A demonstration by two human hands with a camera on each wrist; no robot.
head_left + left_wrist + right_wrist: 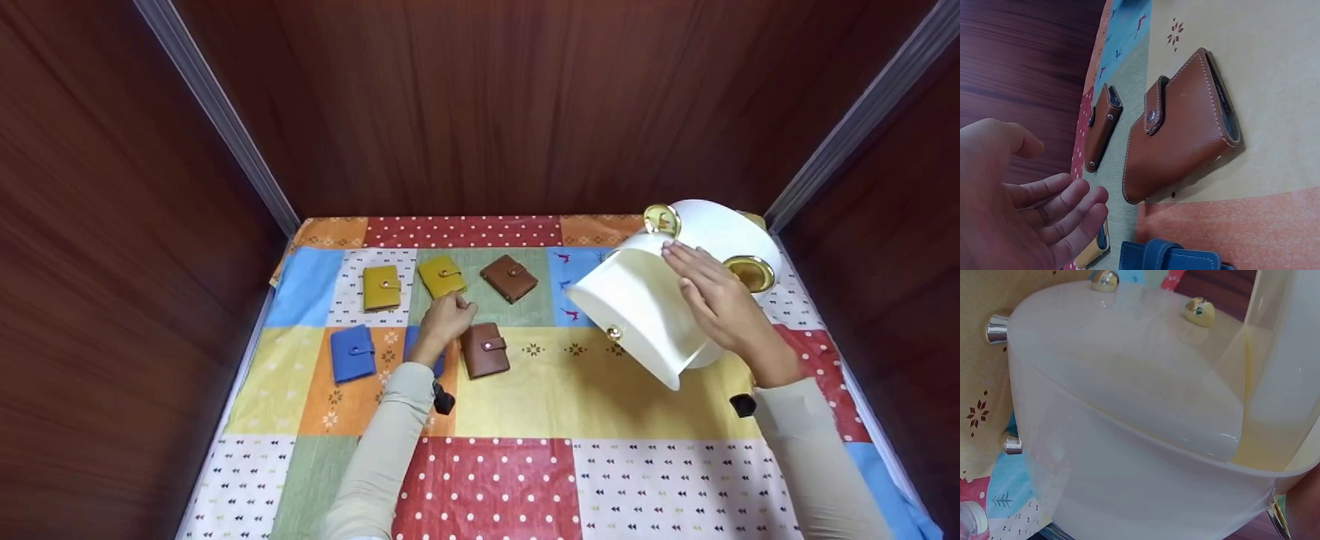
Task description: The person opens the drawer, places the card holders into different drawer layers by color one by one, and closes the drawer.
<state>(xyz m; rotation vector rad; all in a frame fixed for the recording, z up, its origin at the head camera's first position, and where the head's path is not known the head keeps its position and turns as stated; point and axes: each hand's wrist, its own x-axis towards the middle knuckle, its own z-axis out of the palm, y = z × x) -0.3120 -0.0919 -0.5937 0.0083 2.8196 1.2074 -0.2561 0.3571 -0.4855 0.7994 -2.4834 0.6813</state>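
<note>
1. A patchwork tablecloth (600,390) of dotted red, yellow, blue, green and orange squares covers the table, which sits between dark wood panel walls (525,97) with pale metal strips in the corners.
2. Six small snap wallets lie on the left half of the cloth: two yellow ones (382,288) and a brown one (508,278) in the far row, and a blue one (352,353), a second blue one mostly hidden under the left hand, and a brown wallet (484,349) in the near row.
3. The left hand (444,321) hangs just above the cloth between the far yellow wallet and the near brown wallet (1182,126); its fingers (1067,208) are loosely bent and hold nothing.
4. A white round box (660,300) with gold knobs stands on the right side of the cloth, its lid tipped open.
5. The right hand (716,300) lies on top of the box with fingers stretched flat over its rim.
6. Both forearms wear pale sleeves and the hands are well apart.
</note>
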